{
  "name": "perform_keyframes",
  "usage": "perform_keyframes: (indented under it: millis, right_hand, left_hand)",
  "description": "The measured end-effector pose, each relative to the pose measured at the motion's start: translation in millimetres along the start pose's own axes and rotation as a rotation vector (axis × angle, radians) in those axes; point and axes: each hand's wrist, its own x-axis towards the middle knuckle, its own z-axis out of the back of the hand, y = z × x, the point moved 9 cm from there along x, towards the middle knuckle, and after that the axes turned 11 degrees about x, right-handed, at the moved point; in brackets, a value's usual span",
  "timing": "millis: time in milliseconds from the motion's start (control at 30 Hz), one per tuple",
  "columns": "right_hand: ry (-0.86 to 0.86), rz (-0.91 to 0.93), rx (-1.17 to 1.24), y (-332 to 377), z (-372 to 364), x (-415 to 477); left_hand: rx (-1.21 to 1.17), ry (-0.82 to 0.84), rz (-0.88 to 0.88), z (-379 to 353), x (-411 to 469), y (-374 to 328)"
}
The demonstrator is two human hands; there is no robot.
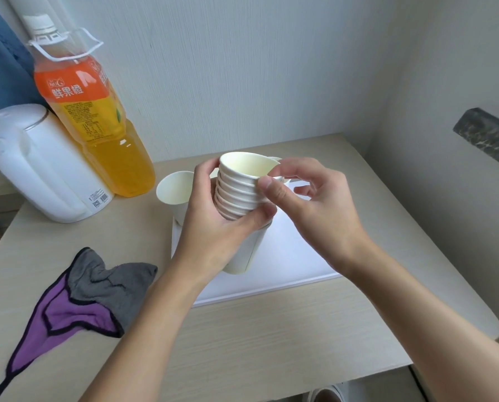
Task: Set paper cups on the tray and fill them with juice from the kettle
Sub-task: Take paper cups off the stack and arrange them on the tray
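Because the right hand's point(315, 204) fingers point(283, 168) pinch only the rolled rim of the top cup point(245, 165), thumb outside and forefinger over the lip, the hold suits thin, light paper that would probably dent if squeezed mid-wall. Just below them, the left hand's point(213, 230) fingers point(259, 217) wrap the stack of paper cups point(239, 198) around its upper rims, likely the stiffest part. Nested cups tend to cling, so a gentle twist at the rim should free one. Under both hands lies the white tray point(286, 265), with one loose cup point(172, 190) apparently standing on it just beyond the left fingers. Farther left on the worktop point(271, 343) stand the kettle point(39, 169) and the juice bottle point(97, 111), both probably heavy.
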Motion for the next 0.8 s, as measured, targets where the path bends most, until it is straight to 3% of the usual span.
perform_keyframes:
  millis: [200,367,467,567,800]
  right_hand:
    - [-0.122,0.042,0.111,2.6,15.2,8.7]
    - [-0.347,0.130,0.151,15.5,50.9,8.3]
    - [-0.430,0.149,-0.079,14.4,68.8,5.4]
    - [-0.423,0.016,-0.341,-13.0,78.5,6.7]
    - [-0.402,-0.204,-0.444,-70.9,82.0,3.5]
  left_hand:
    - [0.050,0.025,-0.026,-1.2,-0.8,1.2]
    - [0.105,-0.015,0.041,3.2,-1.8,14.5]
    - [0.132,-0.053,0.064,6.9,-1.1,17.7]
    - [0.138,-0.078,0.062,8.2,-1.3,17.5]
    - [0.125,-0.099,0.035,4.9,-1.0,12.3]
